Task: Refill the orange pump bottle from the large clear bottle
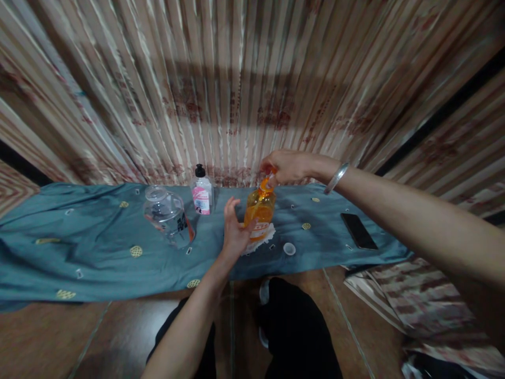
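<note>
An orange bottle of see-through plastic stands on a white, ragged-edged piece on the cloth. My right hand is closed round the orange pump top of this bottle, coming in from the right. At the bottle's lower left side is my left hand, its thumb against the bottle and its other fingers spread apart. A small clear round cap lies just right of the bottle.
A large clear jug stands on the left of the blue-green cloth. Behind it to the right is a clear bottle with a black cap and pink label. A dark phone lies at the right. Pleated curtains hang behind.
</note>
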A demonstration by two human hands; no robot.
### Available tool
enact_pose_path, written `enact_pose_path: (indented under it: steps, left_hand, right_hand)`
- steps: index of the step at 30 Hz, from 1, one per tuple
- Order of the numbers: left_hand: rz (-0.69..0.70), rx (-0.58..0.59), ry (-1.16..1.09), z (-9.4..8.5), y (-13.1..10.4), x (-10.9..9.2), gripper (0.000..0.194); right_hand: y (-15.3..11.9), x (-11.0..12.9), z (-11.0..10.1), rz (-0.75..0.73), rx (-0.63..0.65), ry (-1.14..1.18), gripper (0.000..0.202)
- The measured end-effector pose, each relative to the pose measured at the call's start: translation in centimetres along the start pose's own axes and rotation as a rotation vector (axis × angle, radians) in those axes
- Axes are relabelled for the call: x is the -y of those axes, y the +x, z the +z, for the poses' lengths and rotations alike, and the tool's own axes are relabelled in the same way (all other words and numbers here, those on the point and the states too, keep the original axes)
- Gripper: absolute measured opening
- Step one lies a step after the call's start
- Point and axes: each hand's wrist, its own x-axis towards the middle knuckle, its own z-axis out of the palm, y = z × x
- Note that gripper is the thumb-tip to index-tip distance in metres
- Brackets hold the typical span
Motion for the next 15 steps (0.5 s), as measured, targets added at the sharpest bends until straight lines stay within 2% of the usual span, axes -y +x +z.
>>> enact_pose_path:
  steps: [5, 10, 15]
  left_hand:
    - [-0.095, 0.024, -0.061, 1.4, -0.1, 0.9, 0.053]
    - [-0.126, 0.051, -0.12, 2.3, -0.4, 1.1, 0.051]
    - [-0.14, 0.07, -0.155, 2.4, -0.6, 1.5, 0.051]
  right_hand:
    - [-0.2, 0.0, -0.2, 0.006, -0.002, 0.073, 0.046]
    - [-0.2, -0.1, -0.3, -0.054, -0.034, 0.141, 0.039]
    - [-0.3, -1.9, 0.3, -0.032, -0.118, 0.366, 0.04]
